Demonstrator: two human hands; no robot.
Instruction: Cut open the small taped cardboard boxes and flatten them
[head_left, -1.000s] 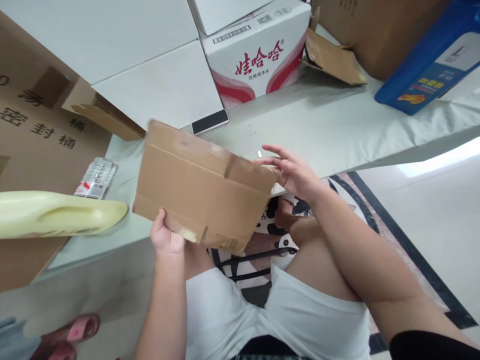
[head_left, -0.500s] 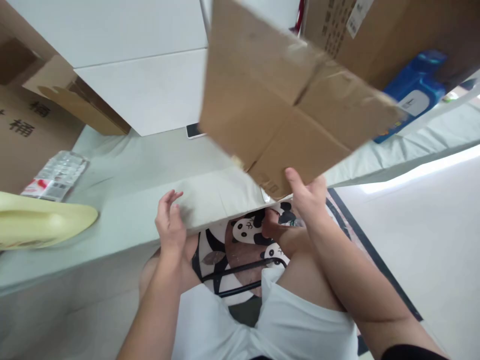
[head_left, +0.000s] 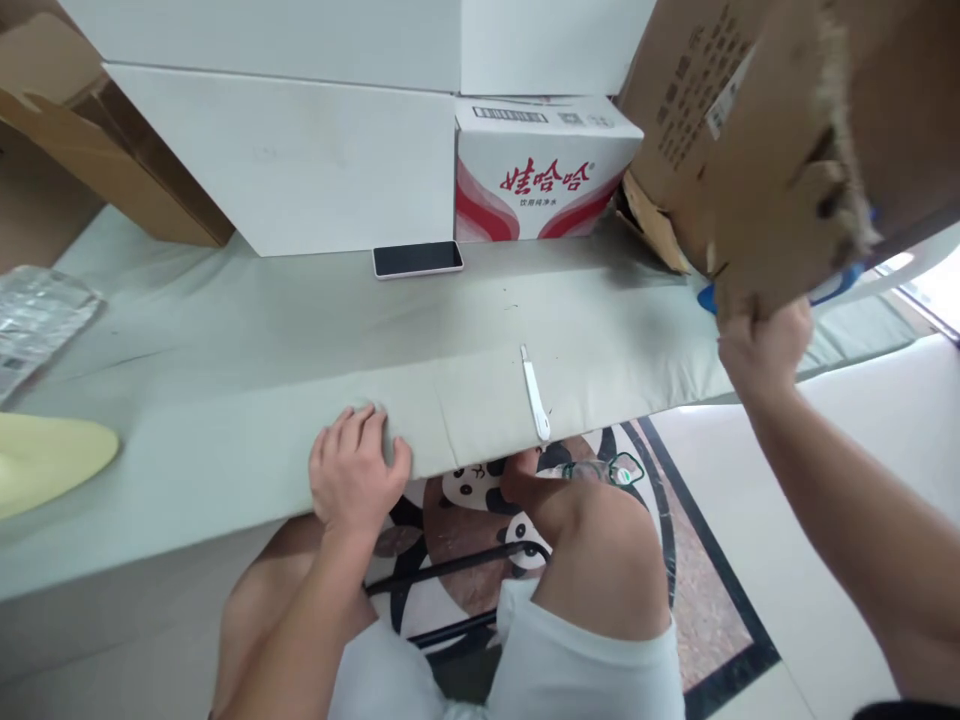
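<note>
The one view comes from a camera worn on the person's head, above the lap, facing forward and down. It looks onto the white shorts (head_left: 592, 655) at the near middle from overhead. Beyond them the covered table (head_left: 285, 345) crosses the frame, its top seen obliquely. Farther off, the white boxes (head_left: 300, 165) show their fronts, cut by the far edge. The view is wide and near enough to hold both the left hand (head_left: 356, 470) and right hand (head_left: 765, 345), plus the pale floor (head_left: 840, 520) at near right.
</note>
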